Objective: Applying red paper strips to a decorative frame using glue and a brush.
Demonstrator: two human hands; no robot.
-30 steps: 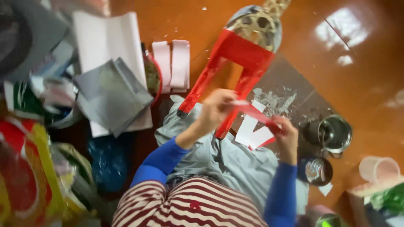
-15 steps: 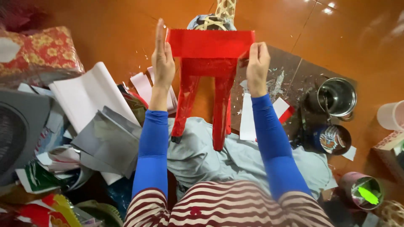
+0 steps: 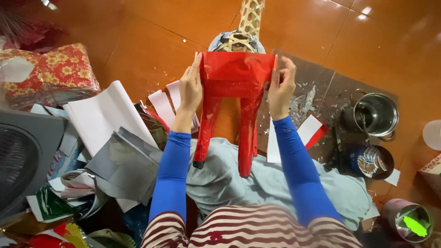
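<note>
A red paper piece point(image 3: 234, 87), shaped like a wide top band with two long legs hanging down, is stretched flat in front of me. My left hand point(image 3: 190, 87) grips its left top edge and my right hand point(image 3: 281, 87) grips its right top edge. Both arms wear blue sleeves. Behind the red piece a woven bamboo frame point(image 3: 245, 27) stands on the orange floor. The legs of the paper hang over grey cloth point(image 3: 220, 179) on my lap.
Sheets of white and grey paper point(image 3: 108, 124) lie piled at the left, with a red floral box point(image 3: 50, 73) behind. On a dark mat point(image 3: 321, 87) at the right stand a metal pot point(image 3: 374, 115), a small tin point(image 3: 372, 160) and a cup point(image 3: 409, 222).
The red piece went from tilted and loosely handled to held upright and spread flat between both hands. The view shifted closer, and my hands now pinch the top corners.
</note>
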